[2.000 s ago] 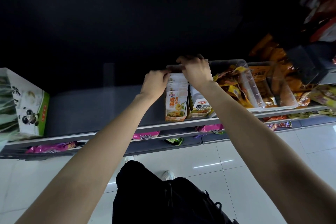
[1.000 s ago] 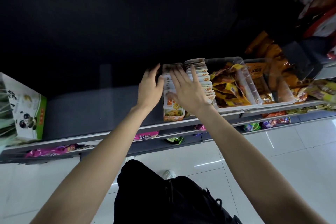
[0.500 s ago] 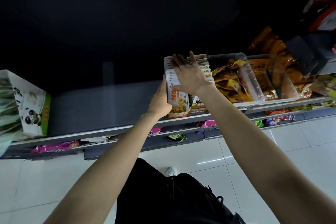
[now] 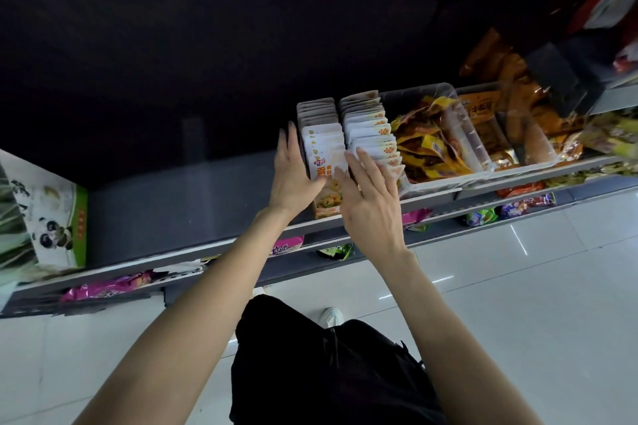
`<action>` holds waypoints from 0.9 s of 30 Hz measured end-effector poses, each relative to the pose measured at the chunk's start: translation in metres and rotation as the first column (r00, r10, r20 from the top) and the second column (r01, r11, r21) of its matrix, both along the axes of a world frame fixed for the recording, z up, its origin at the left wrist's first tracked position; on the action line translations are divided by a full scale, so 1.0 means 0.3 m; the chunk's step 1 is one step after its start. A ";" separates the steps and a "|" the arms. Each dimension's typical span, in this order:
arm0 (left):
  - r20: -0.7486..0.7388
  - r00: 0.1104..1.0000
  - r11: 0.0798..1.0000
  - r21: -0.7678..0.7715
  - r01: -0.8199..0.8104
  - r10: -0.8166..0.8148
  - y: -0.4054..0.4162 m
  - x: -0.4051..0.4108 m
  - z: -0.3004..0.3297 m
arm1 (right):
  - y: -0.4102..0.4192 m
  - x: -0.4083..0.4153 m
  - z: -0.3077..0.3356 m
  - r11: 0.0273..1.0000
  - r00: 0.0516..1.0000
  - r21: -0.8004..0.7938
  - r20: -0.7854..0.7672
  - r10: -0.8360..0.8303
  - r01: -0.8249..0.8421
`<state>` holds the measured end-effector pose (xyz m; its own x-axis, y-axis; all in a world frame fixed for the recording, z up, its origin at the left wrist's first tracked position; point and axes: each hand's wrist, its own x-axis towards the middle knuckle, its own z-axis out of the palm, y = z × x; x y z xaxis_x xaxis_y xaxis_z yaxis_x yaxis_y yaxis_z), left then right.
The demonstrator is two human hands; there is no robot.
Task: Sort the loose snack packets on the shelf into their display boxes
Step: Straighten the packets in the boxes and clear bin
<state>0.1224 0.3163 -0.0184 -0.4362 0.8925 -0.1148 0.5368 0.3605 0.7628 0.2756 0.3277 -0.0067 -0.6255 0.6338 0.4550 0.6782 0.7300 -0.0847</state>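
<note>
Two rows of white snack packets stand upright on the grey shelf (image 4: 179,217). The left row (image 4: 321,134) sits in a display box with a yellow snack picture on its front (image 4: 326,203). The right row (image 4: 371,131) stands beside it. My left hand (image 4: 293,172) lies flat against the left side of that box, fingers straight. My right hand (image 4: 369,197) rests with straight, spread fingers over the front of both rows, hiding the right row's front. Neither hand holds a packet.
Clear plastic bins (image 4: 462,138) of yellow and orange packets stand to the right. A white and green panda box (image 4: 51,217) stands at the far left. Pink and green packets (image 4: 103,288) lie on the lower shelf. White tiled floor is below.
My right hand has slid from the top of the rows down toward their front. My left hand has shifted up along the box's left side.
</note>
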 end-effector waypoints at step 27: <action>0.086 0.991 0.990 0.092 -0.109 0.101 -0.072 0.011 0.001 | 0.026 0.034 0.034 0.984 0.996 -0.161 0.042 0.077 -0.070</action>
<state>0.1257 0.2946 -0.0180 -0.5210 0.8508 -0.0689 0.4349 0.3340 0.8362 0.2859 0.3354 0.0035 -0.6917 0.6474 0.3199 0.6294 0.7577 -0.1725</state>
